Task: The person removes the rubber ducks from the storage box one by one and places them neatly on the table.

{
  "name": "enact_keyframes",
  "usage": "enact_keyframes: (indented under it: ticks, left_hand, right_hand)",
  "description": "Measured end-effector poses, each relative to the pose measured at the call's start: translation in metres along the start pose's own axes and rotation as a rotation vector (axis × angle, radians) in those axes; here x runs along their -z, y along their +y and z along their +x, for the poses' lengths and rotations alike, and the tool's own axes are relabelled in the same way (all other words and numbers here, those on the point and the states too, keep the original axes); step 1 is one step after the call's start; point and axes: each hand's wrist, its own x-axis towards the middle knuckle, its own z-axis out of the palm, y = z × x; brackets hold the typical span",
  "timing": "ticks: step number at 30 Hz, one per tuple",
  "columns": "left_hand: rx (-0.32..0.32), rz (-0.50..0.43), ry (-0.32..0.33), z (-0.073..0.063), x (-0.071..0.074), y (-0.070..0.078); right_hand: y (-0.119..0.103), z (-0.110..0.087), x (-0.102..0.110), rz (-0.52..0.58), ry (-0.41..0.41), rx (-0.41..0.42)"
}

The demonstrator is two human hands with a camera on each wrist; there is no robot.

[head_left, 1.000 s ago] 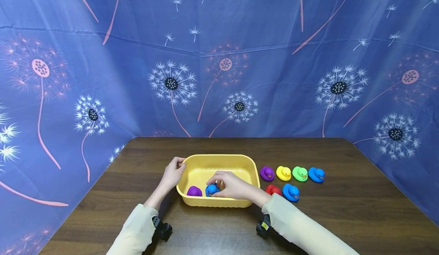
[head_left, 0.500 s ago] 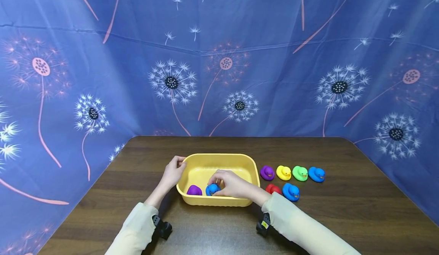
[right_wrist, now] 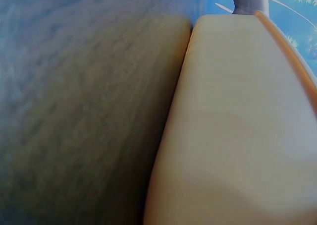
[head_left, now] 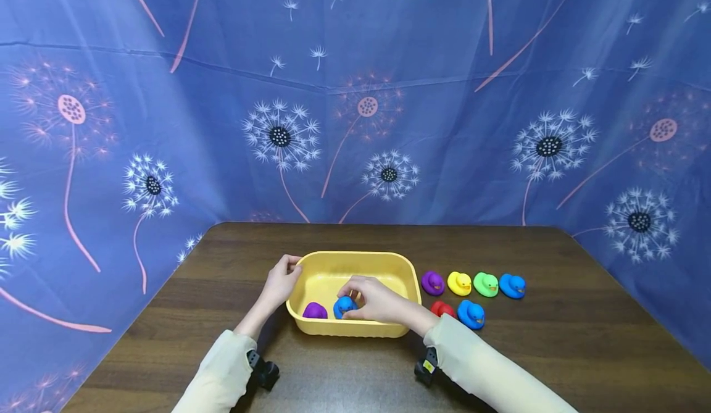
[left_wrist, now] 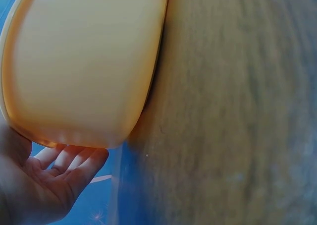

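Observation:
A yellow plastic tub point(head_left: 355, 328) stands on the table. My left hand point(head_left: 279, 282) holds the tub at its left end; the left wrist view shows the fingers point(left_wrist: 81, 168) against the outer wall, with part of the thumb hidden. Reaching over the near rim, my right hand point(head_left: 378, 300) pinches a blue rubber duck point(head_left: 344, 305) between thumb and fingers inside the tub. Left of that duck, a purple rubber duck point(head_left: 315, 310) sits in the tub near the front wall. The right wrist view shows the tub's outer side wall point(right_wrist: 233, 111); my right hand is out of that view.
Right of the tub, a back row holds a purple duck point(head_left: 432, 283), a yellow duck point(head_left: 459, 283), a green duck point(head_left: 486, 284) and a blue duck point(head_left: 512, 286). Before them sit a red duck point(head_left: 442, 308), partly hidden by the right arm, and another blue duck point(head_left: 471, 314).
The blue duck in my right hand has shifted very slightly to the right inside the tub. My left hand and the other ducks stay where they were.

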Motion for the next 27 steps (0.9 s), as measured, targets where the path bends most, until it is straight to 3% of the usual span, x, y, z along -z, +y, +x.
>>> enact_keyframes:
  ticks: [12, 27]
  left_hand:
    - [-0.024, 0.014, 0.008, -0.002, 0.0, 0.0]
    - [-0.057, 0.038, 0.028, -0.001, 0.001, -0.001]
  right_hand:
    - [0.002, -0.001, 0.004, -0.132, 0.027, 0.036]
    - [0.004, -0.009, 0.026, -0.099, 0.091, 0.116]
